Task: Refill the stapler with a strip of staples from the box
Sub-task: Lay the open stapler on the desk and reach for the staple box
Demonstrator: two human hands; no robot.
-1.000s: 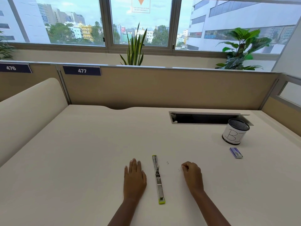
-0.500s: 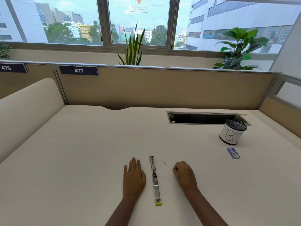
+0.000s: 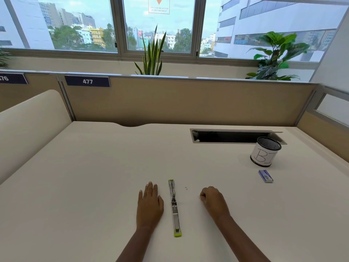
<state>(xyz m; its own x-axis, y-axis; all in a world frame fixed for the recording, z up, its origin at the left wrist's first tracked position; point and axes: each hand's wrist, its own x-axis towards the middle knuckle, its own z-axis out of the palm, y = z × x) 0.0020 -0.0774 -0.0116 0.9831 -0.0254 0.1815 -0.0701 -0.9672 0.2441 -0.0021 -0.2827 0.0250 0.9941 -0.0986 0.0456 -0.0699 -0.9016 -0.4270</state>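
On the desk [image 3: 75, 186], between both hands, lies the stapler [image 3: 175, 208] – folded out flat, green ends. Left hand [image 3: 149, 205] rests flat beside it, fingers together. Right hand [image 3: 214, 201] is curled in a loose fist, holding nothing visible. Staple box [image 3: 265, 176] sits well apart, far right, near a mesh cup [image 3: 265, 154].

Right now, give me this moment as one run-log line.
stapler: opened flat between hands | left hand: flat on desk | right hand: fisted, contents unclear | staple box: untouched, far right
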